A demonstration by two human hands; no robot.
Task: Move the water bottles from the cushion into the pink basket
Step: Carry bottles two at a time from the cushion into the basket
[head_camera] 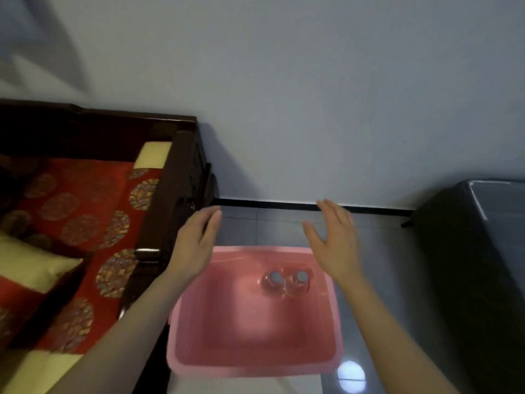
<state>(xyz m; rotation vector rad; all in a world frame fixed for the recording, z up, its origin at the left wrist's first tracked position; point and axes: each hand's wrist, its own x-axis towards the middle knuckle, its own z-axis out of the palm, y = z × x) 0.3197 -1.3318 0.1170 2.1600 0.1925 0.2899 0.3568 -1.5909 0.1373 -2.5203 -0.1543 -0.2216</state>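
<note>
Centrally, the pink basket (pixel 255 371) sits on the floor (pixel 264 223) near the cushion (pixel 85 211), two water bottles (pixel 287 281) upright in its far right corner. Left hand (pixel 196 243) and right hand (pixel 336 245) hover above its far rim, fingers straight, holding nothing.

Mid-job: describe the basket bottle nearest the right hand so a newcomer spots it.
Start at the pink basket on the floor beside the dark wooden sofa. In its far right corner the right bottle stands upright beside the left bottle, both clear with grey caps. Yours is nearer the basket's right wall.
</note>
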